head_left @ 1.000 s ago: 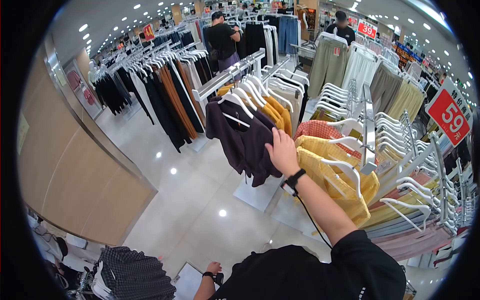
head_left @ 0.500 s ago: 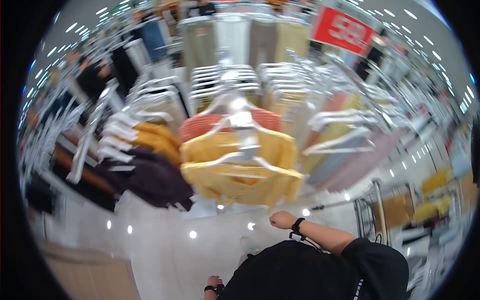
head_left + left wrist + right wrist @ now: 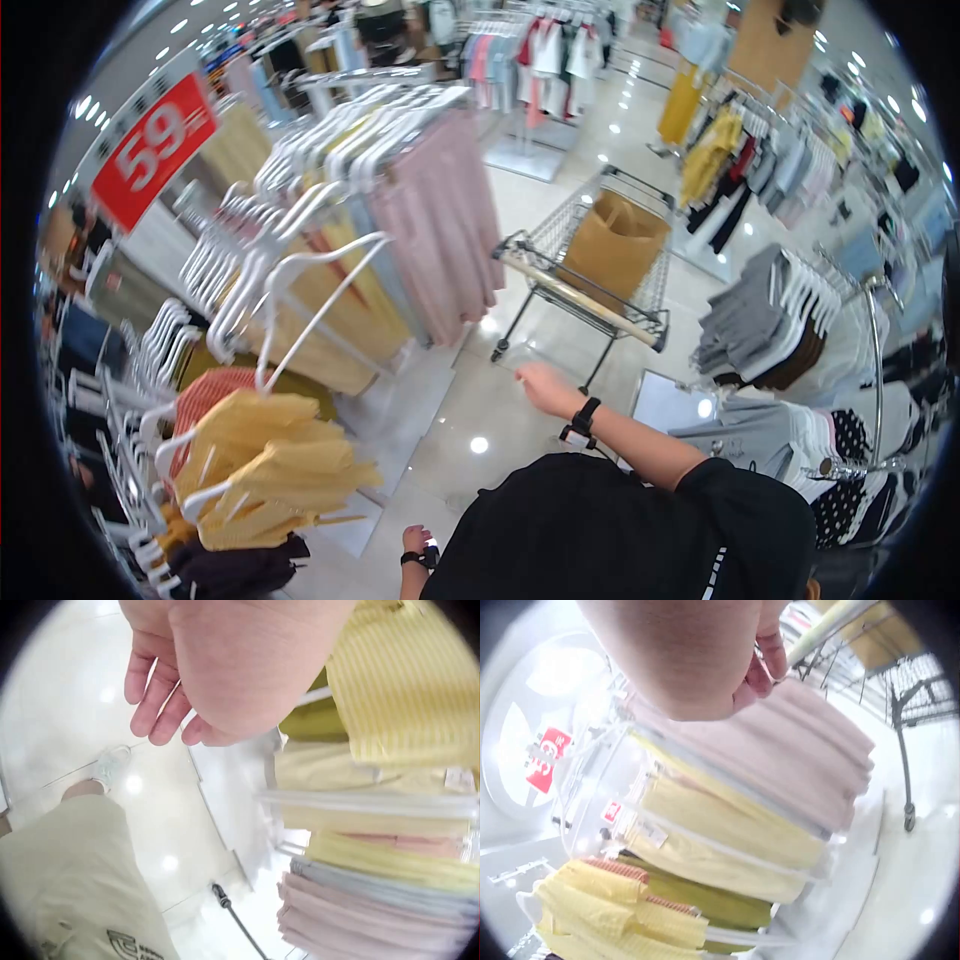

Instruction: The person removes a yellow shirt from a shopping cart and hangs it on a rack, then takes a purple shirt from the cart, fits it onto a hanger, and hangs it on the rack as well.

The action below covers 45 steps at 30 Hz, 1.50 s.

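Observation:
My right hand (image 3: pixel 550 388) is held out over the floor with its fingers loosely curled and nothing in them. Just beyond it stands a wire shopping cart (image 3: pixel 540 235), its pale handle (image 3: pixel 577 298) on the near side. A brown paper bag (image 3: pixel 612 255) sits in the cart. Low at my left side hangs my left hand (image 3: pixel 415 541), fingers relaxed and bent, holding nothing; the left wrist view shows its palm edge. Nearest to that hand are yellow checked tops (image 3: pixel 270 470) on white hangers.
Pink trousers (image 3: pixel 445 225) hang from a rack at the left, with a white hanger (image 3: pixel 325 290) jutting out. A red "59" sign (image 3: pixel 155 150) stands above it. Grey tops (image 3: pixel 745 320) hang at the right. White rack bases (image 3: pixel 525 155) sit on the shiny floor.
My view has swung right, from the dark and yellow tops to the cart. My right hand has let go of the dark purple top and drawn back.

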Each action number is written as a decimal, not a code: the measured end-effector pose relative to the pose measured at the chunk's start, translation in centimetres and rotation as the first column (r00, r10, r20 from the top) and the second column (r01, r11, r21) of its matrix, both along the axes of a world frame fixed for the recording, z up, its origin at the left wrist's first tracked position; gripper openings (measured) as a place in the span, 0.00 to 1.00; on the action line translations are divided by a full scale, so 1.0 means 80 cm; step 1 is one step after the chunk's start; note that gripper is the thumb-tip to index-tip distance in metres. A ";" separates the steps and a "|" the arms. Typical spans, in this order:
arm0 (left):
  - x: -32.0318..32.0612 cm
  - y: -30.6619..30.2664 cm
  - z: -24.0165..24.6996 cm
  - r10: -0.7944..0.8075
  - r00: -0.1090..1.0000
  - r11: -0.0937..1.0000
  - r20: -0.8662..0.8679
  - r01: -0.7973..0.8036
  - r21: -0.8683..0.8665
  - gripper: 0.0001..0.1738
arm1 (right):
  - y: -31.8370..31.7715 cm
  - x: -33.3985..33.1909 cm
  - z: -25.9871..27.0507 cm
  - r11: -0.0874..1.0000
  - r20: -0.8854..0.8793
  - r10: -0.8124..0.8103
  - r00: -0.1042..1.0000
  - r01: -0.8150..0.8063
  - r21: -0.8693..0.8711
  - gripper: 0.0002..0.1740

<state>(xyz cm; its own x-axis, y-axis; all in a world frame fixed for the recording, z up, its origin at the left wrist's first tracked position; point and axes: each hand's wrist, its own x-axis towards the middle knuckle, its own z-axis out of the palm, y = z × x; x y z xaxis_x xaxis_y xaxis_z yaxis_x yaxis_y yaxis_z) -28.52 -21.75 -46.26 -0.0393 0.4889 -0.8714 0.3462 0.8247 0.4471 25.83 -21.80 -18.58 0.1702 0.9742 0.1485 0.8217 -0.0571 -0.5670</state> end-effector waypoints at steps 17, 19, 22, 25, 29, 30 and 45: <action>0.587 0.222 0.307 -0.791 0.612 0.432 -0.020 0.581 0.690 0.14 | -0.142 0.259 -0.065 0.739 0.292 -0.533 0.794 0.605 -0.295 0.12; 0.672 0.245 0.356 -0.841 0.540 0.286 -0.038 0.503 0.816 0.12 | -0.139 0.269 -0.064 0.732 0.257 -0.533 0.806 0.592 -0.339 0.11; 0.794 0.277 0.413 -0.892 0.452 0.245 0.016 0.453 0.857 0.11 | -0.138 0.272 -0.055 0.736 0.206 -0.510 0.835 0.548 -0.397 0.11; 0.915 0.298 0.437 -0.933 0.357 0.169 0.042 0.331 0.929 0.10 | -0.142 0.269 -0.053 0.776 0.197 -0.500 0.843 0.538 -0.330 0.11; 1.053 0.310 0.450 -0.982 0.180 0.092 0.047 0.248 0.965 0.10 | -0.142 0.270 -0.048 0.763 0.216 -0.489 0.845 0.534 -0.364 0.12; 1.084 0.310 0.445 -0.985 0.164 0.094 0.051 0.262 0.961 0.10 | -0.142 0.269 -0.048 0.765 0.228 -0.492 0.840 0.542 -0.347 0.13; 1.267 0.215 0.267 -0.339 -0.940 -0.940 -0.038 0.337 0.050 0.34 | -0.132 0.262 -0.040 0.703 0.224 -0.555 0.801 0.596 -0.389 0.11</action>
